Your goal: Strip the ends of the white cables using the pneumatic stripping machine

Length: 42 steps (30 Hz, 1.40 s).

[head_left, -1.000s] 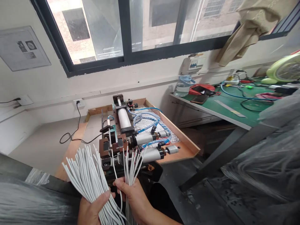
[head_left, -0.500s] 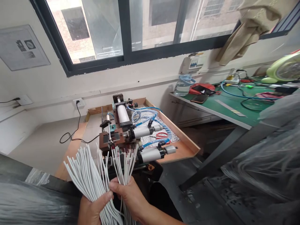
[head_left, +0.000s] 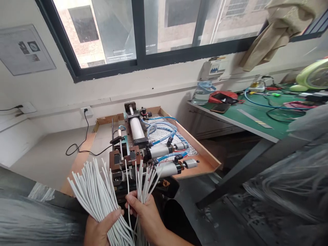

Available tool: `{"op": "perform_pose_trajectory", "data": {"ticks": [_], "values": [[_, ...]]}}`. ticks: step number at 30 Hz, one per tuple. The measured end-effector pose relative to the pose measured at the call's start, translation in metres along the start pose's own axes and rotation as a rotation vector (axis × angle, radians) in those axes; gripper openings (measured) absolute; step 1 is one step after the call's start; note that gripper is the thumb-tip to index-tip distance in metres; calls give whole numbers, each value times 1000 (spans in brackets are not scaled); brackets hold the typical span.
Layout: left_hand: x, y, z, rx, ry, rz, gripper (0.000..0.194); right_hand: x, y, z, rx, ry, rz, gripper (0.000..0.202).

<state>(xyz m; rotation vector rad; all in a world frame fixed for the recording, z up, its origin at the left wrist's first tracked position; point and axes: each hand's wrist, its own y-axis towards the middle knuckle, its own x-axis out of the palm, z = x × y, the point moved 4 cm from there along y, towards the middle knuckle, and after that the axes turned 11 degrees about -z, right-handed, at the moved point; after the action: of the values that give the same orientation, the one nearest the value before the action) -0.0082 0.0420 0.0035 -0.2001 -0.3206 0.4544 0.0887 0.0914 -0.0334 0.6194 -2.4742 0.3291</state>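
A thick bundle of white cables [head_left: 96, 191] is gripped in my left hand [head_left: 101, 227], its ends fanning up and to the left. My right hand [head_left: 146, 213] is closed around a smaller bunch of white cables [head_left: 145, 184], some with reddish tips. One single cable [head_left: 127, 181] stands apart between the two bundles, at the thumb and fingertips of my right hand. Just beyond the cable ends sits a pneumatic machine [head_left: 125, 157] with silver cylinders [head_left: 167, 168] and brown metal blocks. The lower parts of both bundles cross below my hands.
Around the machine runs a low wooden border [head_left: 194, 140], with blue air hoses [head_left: 164, 135] inside. A black power cord [head_left: 77, 148] lies to the left. At right, a green-topped table [head_left: 246, 126] carries a water jug [head_left: 201, 94], a phone [head_left: 219, 108] and a fan [head_left: 314, 75]. Plastic-wrapped material [head_left: 307, 171] is at far right.
My right hand has shifted slightly right, away from the left bundle. A single cable now stands separate between the hands. The machine's lower rod mechanism also looks shifted.
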Motion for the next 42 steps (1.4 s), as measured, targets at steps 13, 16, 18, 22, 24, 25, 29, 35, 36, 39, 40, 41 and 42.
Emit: {"op": "perform_pose_trajectory", "data": {"ticks": [13, 16, 18, 22, 24, 25, 29, 35, 36, 39, 40, 41, 42], "values": [[-15, 6, -4, -22, -15, 67, 36, 5, 7, -11, 93, 42, 72, 20], [-16, 8, -5, -19, -39, 52, 36, 5, 7, -10, 80, 38, 24, 18], [-12, 7, -3, -21, -80, 33, 37, 8, 5, -9, 70, 15, -70, 14], [-3, 5, 2, -1, -129, -12, 33, 11, -3, -7, 50, -36, -171, 15], [-3, 6, 3, 14, -116, -14, 30, 8, -4, -5, 3, -46, -138, 18], [-5, 7, 2, 12, -105, -7, 28, 6, -4, -4, -19, -52, -112, 20], [-15, 11, -4, -38, -76, 57, 26, -1, 2, 0, -29, -54, -8, 26], [-14, 14, 1, -20, -62, 72, 28, 1, 11, -3, 64, 81, 145, 25], [-13, 14, 3, -7, -60, 75, 29, 2, 12, -3, 76, 107, 155, 25], [-11, 14, 7, 24, -77, 89, 34, 4, 16, -2, 107, 182, 165, 25], [-11, 14, 8, 26, -85, 92, 35, 5, 16, -2, 112, 203, 166, 24], [-10, 14, 8, 24, -92, 91, 35, 5, 17, -3, 115, 224, 167, 24], [-9, 14, 8, 22, -97, 85, 35, 6, 17, -3, 118, 240, 166, 24]]}}
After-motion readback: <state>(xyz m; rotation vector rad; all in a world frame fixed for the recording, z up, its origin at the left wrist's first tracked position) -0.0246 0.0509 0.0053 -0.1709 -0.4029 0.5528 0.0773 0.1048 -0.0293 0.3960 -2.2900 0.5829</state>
